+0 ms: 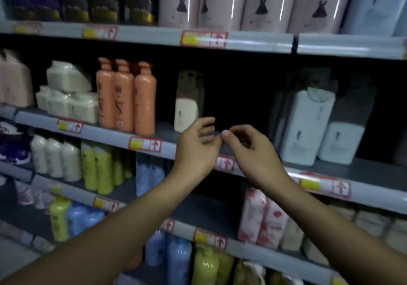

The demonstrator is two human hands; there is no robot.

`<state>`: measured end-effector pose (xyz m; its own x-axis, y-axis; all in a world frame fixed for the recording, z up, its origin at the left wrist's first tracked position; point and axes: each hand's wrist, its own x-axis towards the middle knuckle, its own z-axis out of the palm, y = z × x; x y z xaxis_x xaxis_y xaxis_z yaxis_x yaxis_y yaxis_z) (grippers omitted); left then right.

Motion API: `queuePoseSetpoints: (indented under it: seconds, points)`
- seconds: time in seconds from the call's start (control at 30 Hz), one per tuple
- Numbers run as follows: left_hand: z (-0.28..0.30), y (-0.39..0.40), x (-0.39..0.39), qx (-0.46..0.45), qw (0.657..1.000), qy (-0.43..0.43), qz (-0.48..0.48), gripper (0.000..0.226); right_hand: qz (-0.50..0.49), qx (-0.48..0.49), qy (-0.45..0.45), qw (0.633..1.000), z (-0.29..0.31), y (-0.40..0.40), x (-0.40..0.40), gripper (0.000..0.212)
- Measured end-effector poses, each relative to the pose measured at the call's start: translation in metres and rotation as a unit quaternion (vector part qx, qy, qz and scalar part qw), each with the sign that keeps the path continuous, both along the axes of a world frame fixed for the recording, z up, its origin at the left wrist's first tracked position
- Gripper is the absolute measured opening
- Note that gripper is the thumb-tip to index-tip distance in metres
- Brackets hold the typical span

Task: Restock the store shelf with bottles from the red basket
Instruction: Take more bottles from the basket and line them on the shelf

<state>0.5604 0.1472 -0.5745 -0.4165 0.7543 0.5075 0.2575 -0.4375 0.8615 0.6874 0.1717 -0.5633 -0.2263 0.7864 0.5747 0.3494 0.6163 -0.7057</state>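
Both my hands are raised in front of the middle shelf (105, 134), fingertips nearly touching each other. My left hand (198, 146) has loosely curled fingers and holds nothing. My right hand (246, 150) is also loosely curled, thumb pointing left, and is empty. Just behind them stands a brown-and-cream bottle (188, 102) alone in a dark gap on the shelf. Three orange bottles (125, 96) stand to its left. The red basket is out of view.
White-and-grey bottles (308, 124) stand right of the gap. Pink rabbit-print packs (259, 3) fill the top shelf. Yellow bottles (97, 168), blue bottles (169, 251) and floral pouches (262, 218) sit on the lower shelves. Price tags line the shelf edges.
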Motion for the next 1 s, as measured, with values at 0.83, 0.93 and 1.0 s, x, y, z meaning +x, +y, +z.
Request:
queuePoseSetpoints:
  seconds: [0.83,0.93,1.0]
  points:
    - [-0.313,-0.115,0.211,-0.363,0.853,0.109,-0.359,0.029,0.005,-0.485,-0.503,0.716,-0.432,-0.102,0.316,0.076]
    - [-0.33,-0.118,0.215,-0.365,0.852,0.111,-0.36,0.026,0.009,-0.52,-0.438,0.733,-0.441,-0.096,0.305,0.089]
    - [-0.337,-0.124,0.217,-0.369,0.845,0.126,-0.365,0.025,-0.032,-0.519,-0.385,0.762,-0.449,-0.097,0.3,0.093]
